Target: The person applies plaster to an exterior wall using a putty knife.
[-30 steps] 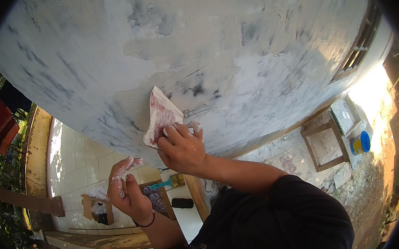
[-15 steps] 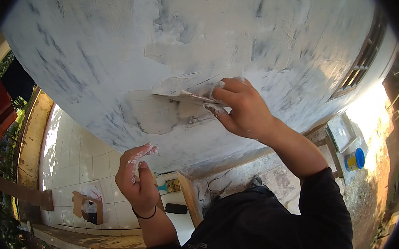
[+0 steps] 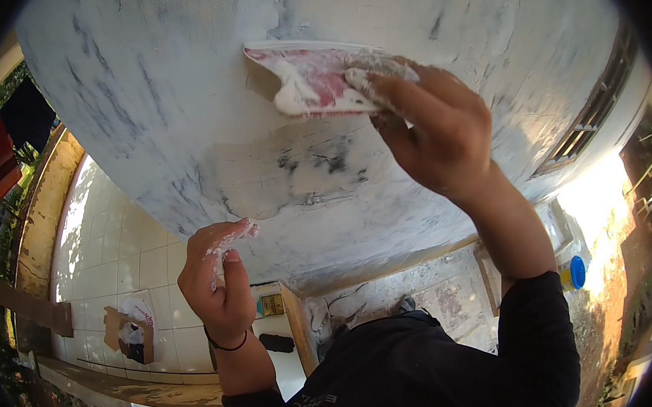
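Note:
My right hand [image 3: 450, 129] grips a flat putty spreader [image 3: 324, 87], its reddish face partly coated in white paste. Its long upper edge lies at or close to the wall [image 3: 171, 78], which is patchy grey-white with dark streaks. Below the spreader, a damp-looking darker patch [image 3: 285, 165] shows on the wall. White paste also smears the fingers of the right hand. Lower left, my left hand [image 3: 225, 284] is held up near the wall with nothing in it. Its index finger points out, the thumb stands apart, and paste covers the finger.
A paintbrush [image 3: 271, 305] and a black roller [image 3: 277, 343] lie on a ledge below my left hand. An opened cardboard box [image 3: 141, 336] stands on the tiled floor [image 3: 128, 261]. To the right are a blue-lidded bucket [image 3: 576, 272], a wooden frame [image 3: 488, 276] and a barred window [image 3: 595, 113].
My right hand has moved up the wall with the spreader and turned it so its paste-covered face shows. More of the darker patch is uncovered. The left hand has shifted slightly.

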